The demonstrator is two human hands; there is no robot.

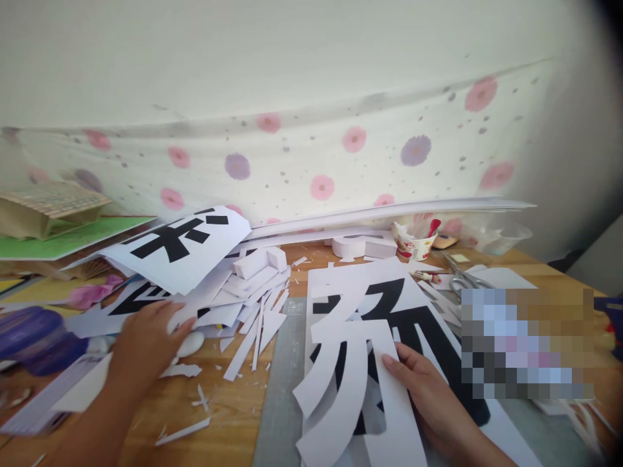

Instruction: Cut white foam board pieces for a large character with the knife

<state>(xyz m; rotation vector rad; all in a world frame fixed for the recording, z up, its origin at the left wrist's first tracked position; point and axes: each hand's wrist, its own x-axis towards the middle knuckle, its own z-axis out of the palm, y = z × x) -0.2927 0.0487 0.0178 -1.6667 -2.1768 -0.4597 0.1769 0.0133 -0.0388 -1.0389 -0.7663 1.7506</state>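
My right hand (426,383) pinches the edge of a white paper cut-out (357,389) shaped like the strokes of a character, thumb on top. Under the cut-out lies a white sheet with a large black printed character (433,350), resting on a grey-green cutting mat (280,395). My left hand (150,340) is over the paper heap at the left, thumb apart from the fingers, with nothing seen in its grasp. Just beyond it a sheet with black characters (189,243) lies curled up on the heap. Whether the left fingertips touch the paper, I cannot tell.
White paper scraps (257,324) litter the wooden table (228,415). Scissors (464,279) and a patterned paper cup (416,240) stand at the back right. A purple object (41,340) sits far left. A flowered cloth (296,155) covers the wall behind.
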